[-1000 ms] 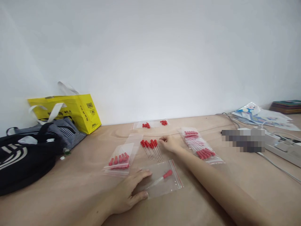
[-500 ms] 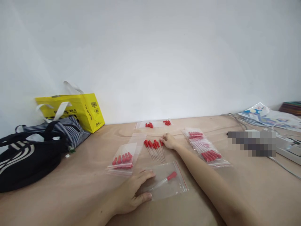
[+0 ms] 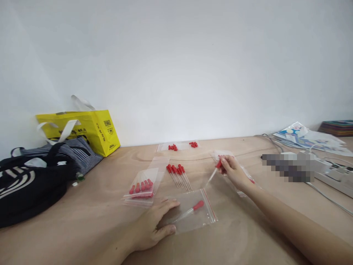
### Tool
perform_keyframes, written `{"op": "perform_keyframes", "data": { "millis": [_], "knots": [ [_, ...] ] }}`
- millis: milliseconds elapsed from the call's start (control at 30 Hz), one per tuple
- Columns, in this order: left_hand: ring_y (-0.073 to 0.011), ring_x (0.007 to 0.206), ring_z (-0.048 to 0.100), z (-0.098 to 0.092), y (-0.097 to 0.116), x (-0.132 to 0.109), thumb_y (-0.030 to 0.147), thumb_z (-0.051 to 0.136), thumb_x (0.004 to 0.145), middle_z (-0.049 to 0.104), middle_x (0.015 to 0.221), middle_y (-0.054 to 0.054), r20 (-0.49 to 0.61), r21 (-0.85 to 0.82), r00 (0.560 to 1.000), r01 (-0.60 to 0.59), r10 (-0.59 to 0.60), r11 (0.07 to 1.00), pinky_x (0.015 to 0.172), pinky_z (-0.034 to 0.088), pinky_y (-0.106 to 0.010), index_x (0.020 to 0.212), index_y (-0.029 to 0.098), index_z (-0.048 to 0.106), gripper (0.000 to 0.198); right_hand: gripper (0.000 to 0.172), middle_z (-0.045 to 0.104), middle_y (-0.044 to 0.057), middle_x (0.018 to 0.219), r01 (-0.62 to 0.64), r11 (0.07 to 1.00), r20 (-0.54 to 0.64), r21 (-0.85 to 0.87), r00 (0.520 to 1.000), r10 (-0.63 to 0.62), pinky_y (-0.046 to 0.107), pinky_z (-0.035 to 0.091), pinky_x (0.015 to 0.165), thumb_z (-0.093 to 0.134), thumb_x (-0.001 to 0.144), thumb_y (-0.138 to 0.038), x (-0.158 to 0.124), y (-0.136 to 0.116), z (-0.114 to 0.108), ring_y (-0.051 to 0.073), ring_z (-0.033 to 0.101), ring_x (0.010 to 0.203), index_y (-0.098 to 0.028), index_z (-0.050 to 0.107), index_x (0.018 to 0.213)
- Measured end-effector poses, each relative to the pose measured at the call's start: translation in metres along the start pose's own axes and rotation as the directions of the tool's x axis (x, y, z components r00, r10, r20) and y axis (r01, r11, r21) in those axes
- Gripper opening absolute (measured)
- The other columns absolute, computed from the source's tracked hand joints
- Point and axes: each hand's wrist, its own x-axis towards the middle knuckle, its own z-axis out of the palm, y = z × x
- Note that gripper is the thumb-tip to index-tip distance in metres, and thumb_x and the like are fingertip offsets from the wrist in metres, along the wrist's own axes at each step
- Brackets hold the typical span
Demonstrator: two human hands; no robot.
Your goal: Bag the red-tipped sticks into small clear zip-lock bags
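The head camera looks forward and down across the table (image 3: 91,206).

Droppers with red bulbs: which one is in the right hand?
The dropper pinched near its red end by the right hand, slanting tip-down. Of the others, some lie in a loose group, some in clear bags.

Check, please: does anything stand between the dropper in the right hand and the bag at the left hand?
Nothing visible stands between the dropper and the bag; the tip appears near its red-striped edge.
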Motion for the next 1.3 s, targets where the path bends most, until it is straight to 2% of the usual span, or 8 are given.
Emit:
{"op": "perform_keyframes", "data": {
  "millis": [167,400,667,833,1067,1133,1233,1300],
  "knots": [
    [-0.0271,0.119,0.034,-0.002,0.007,-0.001,0.035,0.053,0.08,0.043,0.13,-0.003,-0.055,0.01,0.998,0.022,-0.021,1.0,0.097,0.029,-0.045,0.125,0.028,0.041,0.047,0.04,0.053,-0.001,0.059,-0.126,0.983,-0.027,0.132,0.991,0.13,0.027,0.042,0.055,0.05,0.069,-0.06,-0.034,0.004,-0.011,0.012,0.051,0.053,-0.02,0.045,0.07],
    [-0.0279,0.119,0.034,-0.007,0.012,0.0,0.039,0.054,0.081,0.043,0.13,-0.003,-0.012,0.006,1.0,0.015,-0.015,1.0,0.096,0.029,-0.045,0.126,0.029,0.04,0.048,0.04,0.059,0.001,0.072,-0.274,0.924,0.149,0.266,0.959,0.241,0.028,0.044,0.06,0.053,0.067,-0.06,-0.062,-0.003,0.014,0.013,0.055,0.06,-0.021,0.044,0.074],
    [-0.0309,0.121,0.031,-0.007,0.012,0.002,0.048,0.053,0.079,0.041,0.131,-0.005,0.035,0.039,0.999,0.022,-0.024,0.999,0.096,0.028,-0.048,0.127,0.028,0.038,0.054,0.032,0.063,0.0,0.064,-0.223,0.974,0.464,0.038,0.868,0.18,0.026,0.042,0.056,0.061,0.065,-0.049,-0.069,-0.009,0.022,0.012,0.054,0.056,-0.017,0.064,0.073],
    [-0.0311,0.12,0.031,-0.005,0.009,0.003,0.048,0.054,0.079,0.041,0.131,-0.005,0.007,0.038,1.0,0.01,-0.01,0.999,0.096,0.028,-0.048,0.127,0.028,0.038,0.054,0.025,0.068,0.002,0.073,-0.191,0.982,0.559,-0.001,0.814,0.159,0.027,0.044,0.064,0.059,0.069,-0.042,-0.069,-0.018,0.032,0.017,0.059,0.069,-0.021,0.07,0.077],
    [-0.0301,0.121,0.031,0.0,0.0,0.002,0.049,0.053,0.08,0.04,0.132,-0.004,0.006,0.061,1.0,-0.019,0.018,0.998,0.096,0.028,-0.047,0.129,0.029,0.035,0.056,0.021,0.067,0.001,0.067,-0.237,0.971,0.622,-0.03,0.756,0.204,0.023,0.042,0.05,0.068,0.059,-0.034,-0.057,-0.018,0.03,0.013,0.056,0.055,-0.018,0.068,0.072],
    [-0.0304,0.121,0.031,0.002,-0.002,0.002,0.048,0.054,0.079,0.04,0.132,-0.004,-0.01,0.068,0.999,-0.04,0.041,0.997,0.096,0.029,-0.047,0.129,0.03,0.035,0.056,0.016,0.065,0.001,0.064,-0.162,0.981,0.581,-0.104,0.791,0.192,0.023,0.041,0.05,0.065,0.062,-0.031,-0.042,-0.014,0.024,0.012,0.055,0.055,-0.016,0.066,0.068],
    [-0.029,0.12,0.033,0.002,0.0,0.005,0.043,0.054,0.081,0.041,0.131,-0.003,-0.034,0.086,0.993,-0.11,0.113,0.99,0.098,0.027,-0.046,0.128,0.03,0.036,0.053,0.014,0.063,0.001,0.059,0.071,0.946,0.427,-0.317,0.901,0.075,0.023,0.039,0.051,0.057,0.069,-0.026,-0.014,-0.007,0.028,0.011,0.052,0.053,-0.016,0.065,0.064],
    [-0.0269,0.121,0.033,0.0,0.005,0.007,0.038,0.053,0.082,0.04,0.132,-0.002,-0.006,0.104,0.987,-0.161,0.163,0.981,0.1,0.023,-0.046,0.13,0.03,0.035,0.051,0.016,0.063,0.002,0.062,0.183,0.887,0.385,-0.425,0.923,-0.006,0.024,0.04,0.054,0.052,0.071,-0.023,0.003,-0.003,0.041,0.013,0.052,0.055,-0.015,0.066,0.067]
  ]
}}
